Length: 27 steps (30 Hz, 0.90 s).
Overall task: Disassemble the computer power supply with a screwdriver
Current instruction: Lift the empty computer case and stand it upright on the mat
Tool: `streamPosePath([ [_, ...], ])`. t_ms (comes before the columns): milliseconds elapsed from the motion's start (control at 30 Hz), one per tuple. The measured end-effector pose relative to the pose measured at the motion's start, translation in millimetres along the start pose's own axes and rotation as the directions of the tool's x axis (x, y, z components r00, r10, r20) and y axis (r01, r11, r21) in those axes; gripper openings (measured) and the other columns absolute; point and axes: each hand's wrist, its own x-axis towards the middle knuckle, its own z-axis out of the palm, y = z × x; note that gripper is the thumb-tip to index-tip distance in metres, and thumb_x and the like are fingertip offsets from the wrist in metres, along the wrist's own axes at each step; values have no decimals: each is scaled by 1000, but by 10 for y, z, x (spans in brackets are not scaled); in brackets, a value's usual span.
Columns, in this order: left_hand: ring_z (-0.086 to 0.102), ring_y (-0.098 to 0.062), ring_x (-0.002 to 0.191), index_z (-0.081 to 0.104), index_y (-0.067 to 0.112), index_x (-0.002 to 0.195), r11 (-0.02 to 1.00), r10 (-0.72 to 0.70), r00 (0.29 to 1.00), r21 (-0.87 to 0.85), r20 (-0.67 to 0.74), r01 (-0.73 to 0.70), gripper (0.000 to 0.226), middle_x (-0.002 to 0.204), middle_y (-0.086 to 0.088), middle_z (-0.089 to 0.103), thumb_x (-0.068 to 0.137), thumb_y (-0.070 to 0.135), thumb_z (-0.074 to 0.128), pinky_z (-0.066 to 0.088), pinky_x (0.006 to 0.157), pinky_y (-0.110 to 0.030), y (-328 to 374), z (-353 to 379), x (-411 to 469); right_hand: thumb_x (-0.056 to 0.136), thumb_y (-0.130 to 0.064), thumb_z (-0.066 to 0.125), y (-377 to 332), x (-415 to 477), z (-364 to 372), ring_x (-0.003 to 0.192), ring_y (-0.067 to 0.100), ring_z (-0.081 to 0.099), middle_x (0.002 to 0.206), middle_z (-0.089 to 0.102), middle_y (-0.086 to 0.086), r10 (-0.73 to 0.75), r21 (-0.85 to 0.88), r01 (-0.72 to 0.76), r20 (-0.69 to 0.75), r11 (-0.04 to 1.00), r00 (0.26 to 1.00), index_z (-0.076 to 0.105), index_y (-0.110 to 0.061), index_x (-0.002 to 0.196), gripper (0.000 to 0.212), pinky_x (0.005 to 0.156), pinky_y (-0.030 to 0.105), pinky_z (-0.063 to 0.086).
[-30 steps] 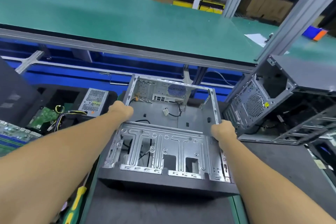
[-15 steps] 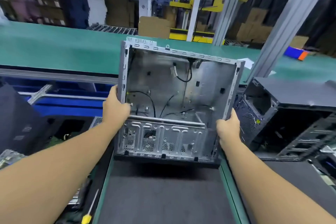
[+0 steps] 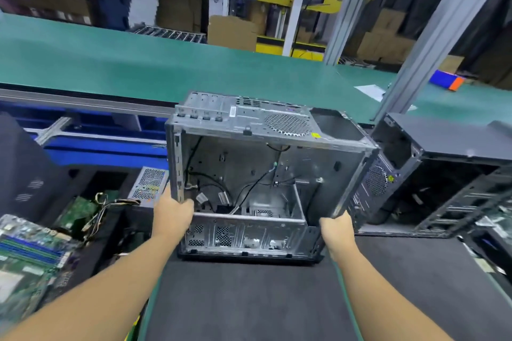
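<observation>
The person stands at the bench with a stripped computer case (image 3: pixel 266 174) tipped up on its front end on the dark mat (image 3: pixel 249 299), open side facing them, perforated rear panel now on top; loose black cables hang inside, and I see no power supply left in it. A grey, perforated box that I take for the power supply (image 3: pixel 148 187) sits well to the left, beside green circuit boards (image 3: pixel 30 252); a second case (image 3: pixel 432 174) lies just to the right.

The left hand (image 3: pixel 173 212) is wrapped around the case's left edge rail, low down; the right hand (image 3: pixel 336 227) clasps the lower right corner; both are closed firmly on sheet metal, thumbs toward me.

My guess is the shell is light for its bulk, stiff but with a little twist in it, and the stamped edges look sharp; the 2 folded side rails seem the safest hold, not the thin inner brackets. No screwdriver shows anywhere.
</observation>
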Motion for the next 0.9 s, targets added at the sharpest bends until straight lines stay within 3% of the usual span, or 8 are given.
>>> streamPosePath([
  [67, 57, -20, 55, 59, 34, 88, 999, -5, 1000, -32, 10, 5, 20, 65, -1, 62, 85, 15, 63, 41, 46, -26, -209, -16, -131, 82, 8, 49, 162, -127, -13, 60, 16, 44, 81, 57, 11, 32, 14, -32, 0, 999, 999, 59, -4, 94, 20, 52, 25, 37],
  [167, 60, -20, 59, 60, 44, 80, 998, -25, 999, -56, 36, 27, 23, 68, 1, 66, 86, 22, 65, 43, 48, -26, -363, -34, -251, 87, 3, 53, 262, -238, -21, 64, 15, 47, 88, 64, 23, 37, 38, -36, -8, 999, 999, 63, -4, 98, 17, 54, 26, 39],
  [300, 54, -16, 47, 61, 37, 81, 995, -66, 997, -66, 36, 68, 4, 62, -1, 64, 85, 37, 63, 38, 37, -22, -304, -18, -197, 86, -1, 52, 209, -185, 6, 62, 17, 47, 74, 63, 3, 56, 40, -55, -33, 998, 998, 65, -13, 90, 19, 54, 26, 39],
  [400, 57, -17, 54, 61, 40, 86, 995, -80, 994, -52, 79, 84, 7, 66, 2, 65, 87, 46, 62, 40, 44, -23, -375, -19, -197, 85, -1, 50, 232, -166, 43, 61, 19, 44, 72, 60, 3, 91, 47, -88, -61, 995, 994, 63, -12, 92, 19, 55, 29, 37],
  [567, 45, -10, 43, 61, 49, 81, 988, -92, 993, -119, 73, 101, 7, 56, 6, 62, 87, 48, 64, 40, 44, -25, -443, 39, -179, 83, 1, 49, 319, -91, 68, 60, 19, 34, 69, 45, 7, 136, 52, -133, -71, 990, 988, 50, 2, 86, 3, 50, 28, 29],
  [633, 50, -10, 47, 62, 50, 82, 981, -110, 993, -154, 50, 117, 6, 60, 12, 65, 85, 53, 66, 42, 48, -27, -473, 92, -192, 82, 2, 51, 396, -40, 63, 63, 18, 34, 72, 45, 6, 132, 49, -129, -57, 990, 990, 47, 10, 92, 13, 52, 29, 29],
  [733, 63, -16, 66, 64, 49, 84, 974, -143, 990, -179, 7, 142, 13, 72, 19, 69, 81, 61, 68, 47, 59, -31, -496, 140, -140, 82, 0, 53, 405, 19, 91, 60, 18, 35, 69, 47, 6, 128, 46, -126, -58, 991, 990, 51, 7, 88, 9, 53, 29, 31],
  [900, 52, -10, 53, 61, 27, 79, 978, -145, 989, -151, -2, 143, 25, 60, 7, 61, 82, 52, 64, 42, 46, -23, -385, 338, 236, 75, -4, 52, 205, 302, 253, 63, 14, 38, 66, 48, -1, 80, 72, -77, -42, 994, 996, 45, 2, 79, 11, 46, 23, 31],
])
